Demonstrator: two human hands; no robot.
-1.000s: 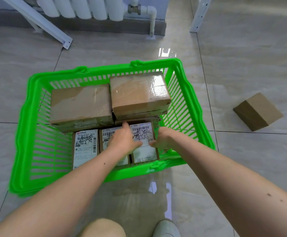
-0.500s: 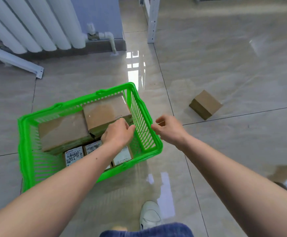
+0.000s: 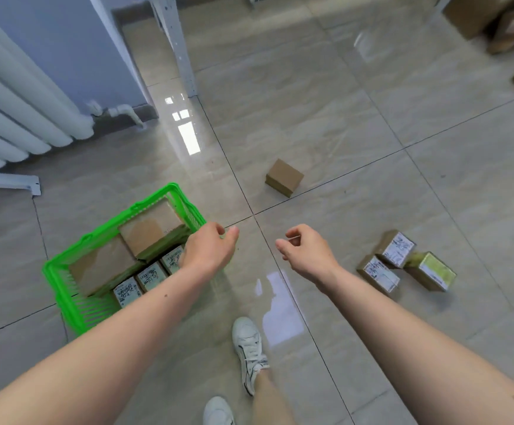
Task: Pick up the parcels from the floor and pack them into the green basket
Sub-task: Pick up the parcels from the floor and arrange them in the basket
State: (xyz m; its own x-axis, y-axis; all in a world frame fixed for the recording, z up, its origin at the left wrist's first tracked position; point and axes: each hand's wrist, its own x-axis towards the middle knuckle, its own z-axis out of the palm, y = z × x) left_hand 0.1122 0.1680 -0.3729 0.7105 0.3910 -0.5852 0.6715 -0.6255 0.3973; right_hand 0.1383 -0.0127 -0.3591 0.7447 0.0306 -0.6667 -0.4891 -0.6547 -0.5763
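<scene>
Head view: plain parcel (image 3: 284,177) beyond empty right grip (image 3: 306,251)

Green basket (image 3: 65,289) of slatted plastic on the tiled floor at lower left, holding two large taped brown parcels (image 3: 150,230) stacked over three small labelled boxes (image 3: 151,276). Plain brown parcel (image 3: 284,177) alone farther out; three small labelled parcels (image 3: 398,265) clustered touching at right

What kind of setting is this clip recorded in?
Probably a parcel sorting or storage room: labelled parcels lie on a glossy tiled floor, a white metal rack leg stands near a radiator, and larger cartons sit far right.
</scene>
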